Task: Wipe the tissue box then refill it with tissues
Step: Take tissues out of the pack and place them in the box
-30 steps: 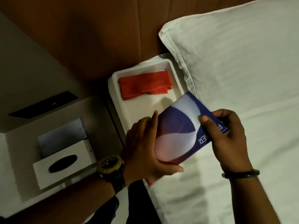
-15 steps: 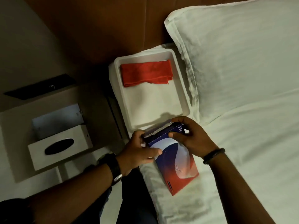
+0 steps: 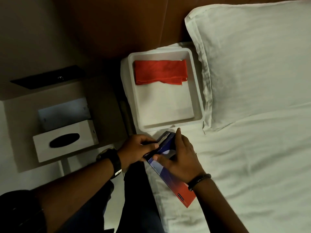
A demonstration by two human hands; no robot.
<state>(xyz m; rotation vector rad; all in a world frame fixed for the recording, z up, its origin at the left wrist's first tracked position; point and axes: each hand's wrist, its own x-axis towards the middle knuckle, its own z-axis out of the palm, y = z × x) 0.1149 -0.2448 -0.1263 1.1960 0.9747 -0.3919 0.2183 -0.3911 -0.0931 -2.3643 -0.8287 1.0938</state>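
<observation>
Dimly, we see a white-sheeted bed point(image 3: 252, 157) against a brown wooden headboard point(image 3: 126, 27); our left hand point(image 3: 137, 148) pinches, and our right hand point(image 3: 180, 158) presses flat, the blue-and-red cardboard tissue pack point(image 3: 175, 185).

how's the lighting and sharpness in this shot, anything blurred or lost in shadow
Head view: dim, warm light; the white bed sheet is brightest, the left corner falls into shadow. The left hand and right hand on the blue-and-red tissue pack look slightly soft; straight edges bow from the wide lens.
</observation>
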